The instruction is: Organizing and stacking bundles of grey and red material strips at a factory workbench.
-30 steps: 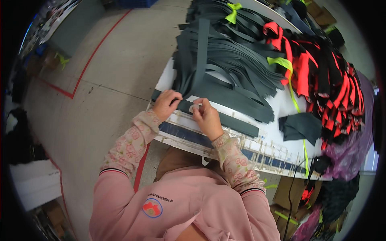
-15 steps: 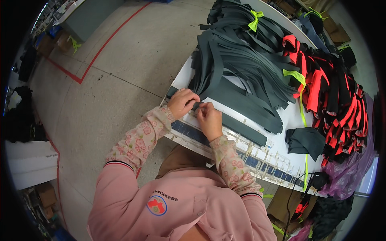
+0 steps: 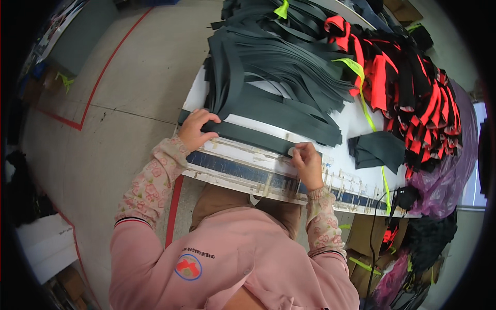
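Though blurry, strip [image 3: 253, 136] apparently under fingers [image 3: 205, 118]

Head view of a work table. The left hand [image 3: 197, 129], thumb and fingers spread apart, rests over one end of a dark grey strip [image 3: 253, 137] lying along the near edge of the white table [image 3: 349, 123]. The right hand [image 3: 308, 165] pinches a small whitish object [image 3: 291, 151] near the strip's other end. Beyond lies a pile of similar strips [image 3: 279, 64]; to the right, folded dark pieces [image 3: 380, 150] and black-and-red striped bundles [image 3: 382, 77].
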Available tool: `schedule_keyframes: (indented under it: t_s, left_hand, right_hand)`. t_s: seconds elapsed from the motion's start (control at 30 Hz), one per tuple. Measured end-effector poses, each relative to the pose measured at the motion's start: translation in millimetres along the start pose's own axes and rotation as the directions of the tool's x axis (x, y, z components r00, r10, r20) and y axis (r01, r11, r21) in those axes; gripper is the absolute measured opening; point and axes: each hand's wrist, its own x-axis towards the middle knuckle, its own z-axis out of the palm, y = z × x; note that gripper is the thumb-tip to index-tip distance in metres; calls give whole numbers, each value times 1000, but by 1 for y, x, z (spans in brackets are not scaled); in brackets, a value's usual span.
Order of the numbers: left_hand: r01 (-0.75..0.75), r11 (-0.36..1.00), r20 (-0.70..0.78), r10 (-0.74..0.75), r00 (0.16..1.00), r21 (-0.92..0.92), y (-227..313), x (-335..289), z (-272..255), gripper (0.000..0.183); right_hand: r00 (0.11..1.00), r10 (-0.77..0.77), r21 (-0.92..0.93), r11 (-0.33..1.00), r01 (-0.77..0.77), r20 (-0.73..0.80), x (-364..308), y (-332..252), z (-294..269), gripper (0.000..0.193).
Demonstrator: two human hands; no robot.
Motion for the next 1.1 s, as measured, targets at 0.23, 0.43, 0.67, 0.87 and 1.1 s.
schedule_keyframes:
  t_s: [0.23,0.43,0.67,0.87,1.1]
  left_hand:
    - [17,1000,19,-17,1000,13,-3,1,5,35]
    - [15,1000,20,-15,1000,20,-1,2,4,31]
    - [-28,1000,-16,28,999,5,-6,0,1,22]
    - [27,999,-122,-31,992,-38,-9,-4,13,22]
    - [56,998,-96,-56,994,-5,-17,-6,16,28]
  right_hand:
    - [977,-209,-300,936,185,-50,-5,-2,11,15]
    - [997,26,115,993,-17,-78,-3,-19,-1,12]
    - [685,93,104,965,-240,723,3,-46,24,45]
    - [955,-294,-5,956,294,-47,31,-94,67,54]
    - [946,-302,44,953,299,117,35,-77,155,13]
